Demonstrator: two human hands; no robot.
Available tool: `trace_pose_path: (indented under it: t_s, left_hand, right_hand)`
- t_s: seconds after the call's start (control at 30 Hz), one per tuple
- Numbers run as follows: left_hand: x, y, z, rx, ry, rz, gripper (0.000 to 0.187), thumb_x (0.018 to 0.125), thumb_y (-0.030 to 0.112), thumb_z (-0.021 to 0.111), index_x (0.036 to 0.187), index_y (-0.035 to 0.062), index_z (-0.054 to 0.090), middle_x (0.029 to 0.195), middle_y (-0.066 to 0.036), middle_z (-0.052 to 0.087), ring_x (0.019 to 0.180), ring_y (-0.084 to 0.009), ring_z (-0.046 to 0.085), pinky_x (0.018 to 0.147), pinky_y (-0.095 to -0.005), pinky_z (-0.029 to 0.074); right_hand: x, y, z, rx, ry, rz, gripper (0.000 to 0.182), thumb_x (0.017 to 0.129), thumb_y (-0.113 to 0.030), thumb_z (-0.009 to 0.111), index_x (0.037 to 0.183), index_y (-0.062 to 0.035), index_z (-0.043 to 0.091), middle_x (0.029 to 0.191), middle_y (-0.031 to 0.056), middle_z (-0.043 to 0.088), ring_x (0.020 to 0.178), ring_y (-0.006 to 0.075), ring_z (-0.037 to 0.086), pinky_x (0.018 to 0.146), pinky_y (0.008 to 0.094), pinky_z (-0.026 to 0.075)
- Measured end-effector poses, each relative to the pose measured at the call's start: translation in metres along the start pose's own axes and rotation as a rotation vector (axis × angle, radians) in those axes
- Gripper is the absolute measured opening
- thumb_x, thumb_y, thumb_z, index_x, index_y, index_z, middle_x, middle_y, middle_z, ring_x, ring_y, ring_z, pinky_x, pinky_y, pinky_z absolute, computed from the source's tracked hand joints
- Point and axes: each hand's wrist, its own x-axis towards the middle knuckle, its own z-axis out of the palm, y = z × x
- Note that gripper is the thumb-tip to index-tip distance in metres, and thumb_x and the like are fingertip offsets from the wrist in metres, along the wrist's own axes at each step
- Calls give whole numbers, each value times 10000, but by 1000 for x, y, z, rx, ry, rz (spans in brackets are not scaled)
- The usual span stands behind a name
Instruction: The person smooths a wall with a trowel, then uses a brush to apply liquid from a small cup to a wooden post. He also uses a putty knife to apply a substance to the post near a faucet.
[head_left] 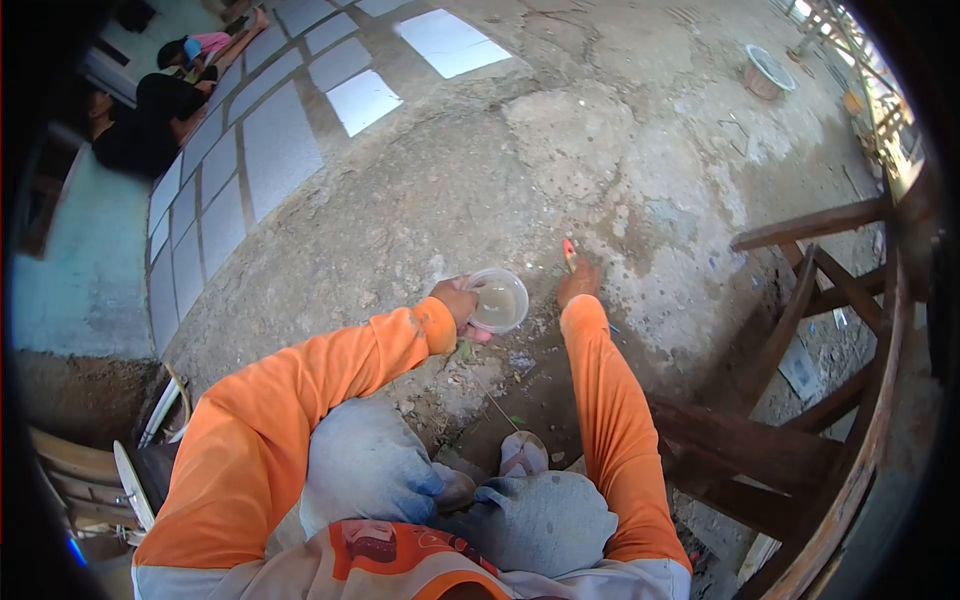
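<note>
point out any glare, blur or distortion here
Head view: glare whitens the brightest pale panels near the top; head view: fisheye distortion seems to bow the wooden frame at right, with black corners; head view: the clear tub in the left hand looks fairly sharp.

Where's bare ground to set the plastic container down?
Widest: the concrete ahead of the left hand and right hand, bordered by the pale panels on the left and the tub far right. A smaller patch lies between the left hand and panels. Crowded: the right side, where the wooden frame stands, and close in, around the feet.
</note>
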Motion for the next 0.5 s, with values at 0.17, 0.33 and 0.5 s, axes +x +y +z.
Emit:
trace_pose_path:
  t_s: [0.17,0.33,0.5]
  left_hand:
    - [-38,18,-46,83,-32,-68,462,813,7,408,1268,71,443,969,-169,621,677,-251,662,520,-327,574]
    - [-66,33,-54,176,-83,-22,449,832,37,376,1273,89,445,827,-147,637,539,-198,636,421,-283,533]
    - [-62,24,-27,256,-142,39,430,848,64,377,1269,95,454,781,-139,638,505,-185,623,413,-281,527]
  right_hand:
    - [46,8,17,-163,-205,74,394,779,-239,653,1083,-46,492,1023,221,600,980,379,575,832,461,462]
    - [58,33,25,-263,-338,155,362,754,-203,678,1025,-24,519,1010,222,589,964,384,578,813,444,474]
    - [-17,2,-60,-88,182,-182,292,731,-154,600,949,13,501,948,206,515,857,363,595,748,447,479]
